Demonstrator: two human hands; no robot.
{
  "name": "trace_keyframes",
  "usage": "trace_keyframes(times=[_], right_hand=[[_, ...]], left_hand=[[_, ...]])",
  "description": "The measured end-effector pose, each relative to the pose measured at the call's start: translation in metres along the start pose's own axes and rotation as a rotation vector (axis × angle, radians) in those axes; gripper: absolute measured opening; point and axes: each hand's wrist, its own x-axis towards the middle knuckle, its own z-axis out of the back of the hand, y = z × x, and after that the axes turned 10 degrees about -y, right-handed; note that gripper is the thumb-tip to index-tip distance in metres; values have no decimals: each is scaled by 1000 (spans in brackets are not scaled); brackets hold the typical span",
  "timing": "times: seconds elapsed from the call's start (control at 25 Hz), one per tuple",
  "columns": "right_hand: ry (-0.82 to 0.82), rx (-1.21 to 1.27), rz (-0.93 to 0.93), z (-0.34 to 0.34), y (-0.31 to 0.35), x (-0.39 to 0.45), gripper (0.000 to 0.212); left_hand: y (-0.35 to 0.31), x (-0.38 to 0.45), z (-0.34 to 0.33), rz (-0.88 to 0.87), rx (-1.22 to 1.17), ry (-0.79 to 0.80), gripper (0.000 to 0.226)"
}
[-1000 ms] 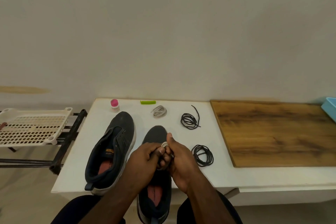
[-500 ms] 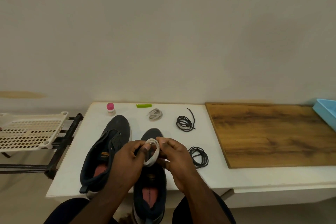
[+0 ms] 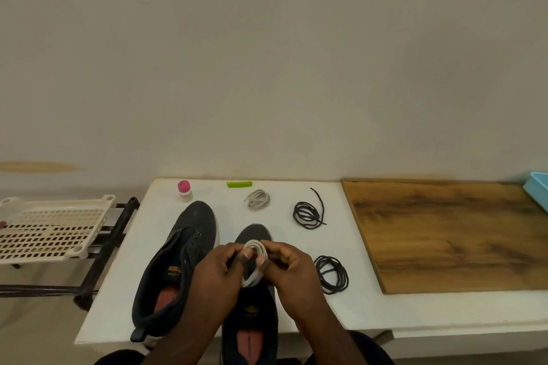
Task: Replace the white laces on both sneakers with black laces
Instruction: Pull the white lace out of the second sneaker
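Both hands, left hand (image 3: 218, 272) and right hand (image 3: 292, 268), pinch my coiled white lace (image 3: 254, 264) at lower centre, its partner coil (image 3: 257, 200) lying straight above.

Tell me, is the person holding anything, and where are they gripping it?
Yes: a coiled white flat shoelace, pinched at opposite sides of the coil by the left hand and right hand, above the nearer dark sneaker.

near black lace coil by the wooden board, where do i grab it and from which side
Pinch the whole bundle of loops on the near black lace coil at its left rim, coming from above. It lies flat on the white table, loops stacked, so one pinch probably lifts it without unravelling.
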Motion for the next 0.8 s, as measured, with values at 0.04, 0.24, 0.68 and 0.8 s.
trace_keyframes(times=[0.04, 0.24, 0.68, 0.8], right_hand=[[-34, 6, -9, -1, -1, 3, 24], [-65, 50, -122, -10, -3, 31, 20], [-185, -41, -249, -40, -24, 158, 21], [-249, -137, -207, -44, -33, 188, 15]], left_hand=[[-1, 5, -2, 13, -1, 8, 16], [0, 46, -12, 12, 96, 72, 15], [40, 171, -59, 46, 317, 131, 27], [47, 199, -78, 32, 343, 154, 28]])
